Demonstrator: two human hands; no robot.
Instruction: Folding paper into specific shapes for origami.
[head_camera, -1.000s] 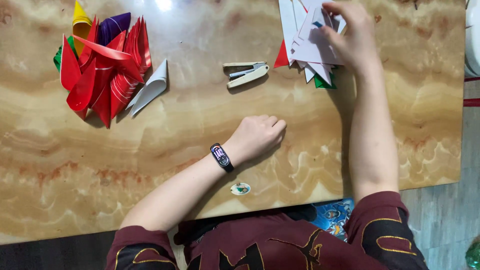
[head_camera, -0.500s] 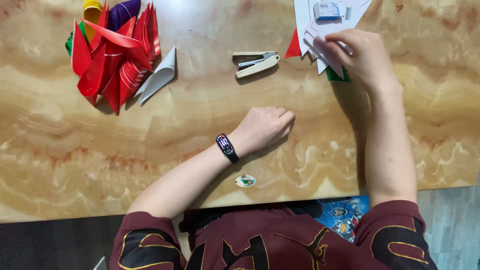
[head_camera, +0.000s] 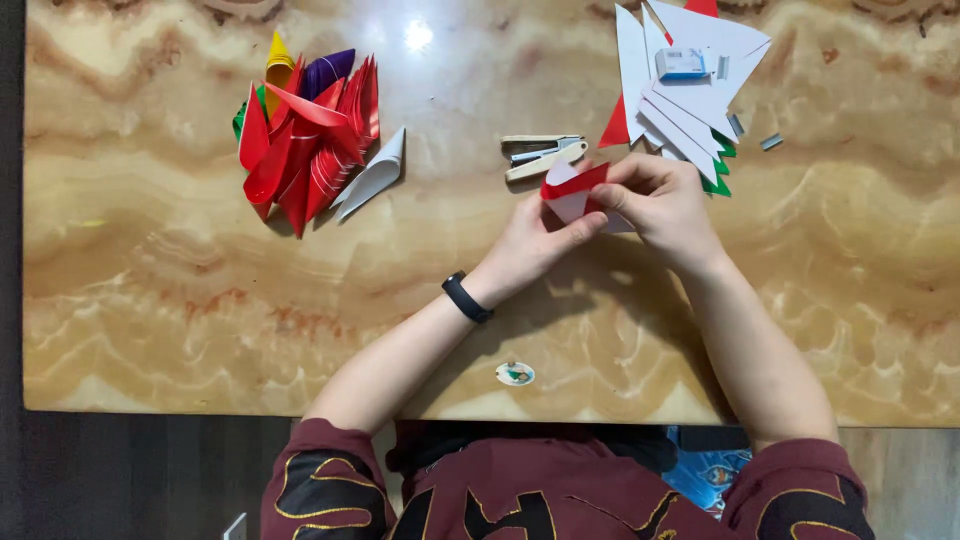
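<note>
A red-and-white paper triangle (head_camera: 570, 190) is held above the marble table (head_camera: 150, 300), curling over at its top edge. My left hand (head_camera: 535, 240), with a black band on the wrist, pinches it from below. My right hand (head_camera: 655, 200) grips its right side. Just beyond the paper lies a cream stapler (head_camera: 540, 155). A stack of flat paper triangles (head_camera: 690, 100), mostly white side up with red and green edges showing, lies right of the stapler.
A pile of rolled paper cones (head_camera: 305, 140), mostly red with yellow, purple, green and one white, lies at the back left. A small blue-and-white box (head_camera: 681, 64) rests on the stack. A round sticker (head_camera: 515, 374) sits near the table's front edge.
My right hand drew one paper triangle off the stack toward the table's middle. My left hand left the table surface and took hold of the same sheet.
</note>
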